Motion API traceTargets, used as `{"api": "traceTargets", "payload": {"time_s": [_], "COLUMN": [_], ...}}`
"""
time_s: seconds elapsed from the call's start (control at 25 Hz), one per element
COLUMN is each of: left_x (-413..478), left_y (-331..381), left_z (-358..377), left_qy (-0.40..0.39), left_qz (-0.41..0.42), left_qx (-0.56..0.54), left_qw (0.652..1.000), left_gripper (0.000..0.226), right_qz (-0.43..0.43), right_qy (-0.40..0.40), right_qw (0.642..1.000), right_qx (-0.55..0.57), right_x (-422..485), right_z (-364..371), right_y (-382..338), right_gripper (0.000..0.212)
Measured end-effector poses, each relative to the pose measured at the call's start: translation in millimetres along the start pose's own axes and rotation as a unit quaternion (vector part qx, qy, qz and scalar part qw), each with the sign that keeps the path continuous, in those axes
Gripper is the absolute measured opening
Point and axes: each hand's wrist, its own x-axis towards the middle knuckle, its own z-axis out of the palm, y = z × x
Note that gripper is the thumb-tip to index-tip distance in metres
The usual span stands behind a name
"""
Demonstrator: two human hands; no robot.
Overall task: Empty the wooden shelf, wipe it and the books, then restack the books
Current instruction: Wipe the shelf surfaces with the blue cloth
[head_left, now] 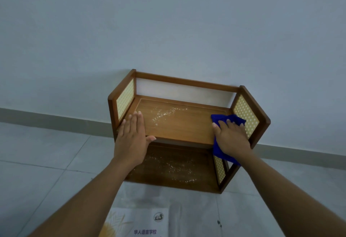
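Wiping top tier of wooden shelf (179, 124), emptied, on floor vs wall: R hand (232, 137) presses blue cloth (220, 118), fingers flat. L hand (131, 137) flat, open, bracing. Shelf stiff, prob light, so hold front edge; cloth soft.

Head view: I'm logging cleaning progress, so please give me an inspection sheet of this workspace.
Surface: tiled floor; a pale sheet lies nearest the camera.
Job's things: wooden shelf holds no books; white specks on both tiers; blue cloth on the upper tier's right end, hanging over the front edge.
Clutter: printed cover, cut off at the bottom edge.
Hands: left hand flat on the upper tier; right hand presses the blue cloth.
Cables: nothing seen.
Surroundings: plain wall, skirting board.
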Motion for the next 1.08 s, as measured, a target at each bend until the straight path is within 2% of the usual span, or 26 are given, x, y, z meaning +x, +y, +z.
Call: {"api": "traceTargets", "payload": {"time_s": [0.12,0.4,0.72,0.88,1.08], "left_x": [0.1,-0.7,2.3,1.9,4.1], "left_y": [-1.2,3.0,-0.9,-3.8,-1.0], "left_z": [1.9,4.4,10.4,5.9,-17.3], "left_qy": [0.015,0.035,0.024,0.003,-0.074], "left_qz": [0.007,0.015,0.018,0.016,0.01], "left_qx": [-0.003,0.0,0.028,0.014,-0.039], "left_qw": [1.0,0.999,0.999,1.0,0.996], "left_gripper": [0.093,0.093,0.093,0.096,0.082], "right_qz": [-0.005,0.029,-0.096,-0.1,-0.033], "right_qy": [0.004,-0.001,-0.022,-0.027,0.012], "right_qw": [0.998,0.993,0.983,0.981,0.989], "right_qx": [0.062,0.111,0.152,0.167,0.144], "right_x": [35.2,66.0,65.5,64.5,64.3], "right_z": [-0.9,-2.3,-14.1,-11.7,0.7], "right_y": [4.6,-26.7,-130.7,-104.2,-84.3], "right_gripper": [0.054,0.063,0.061,0.059,0.059]}}
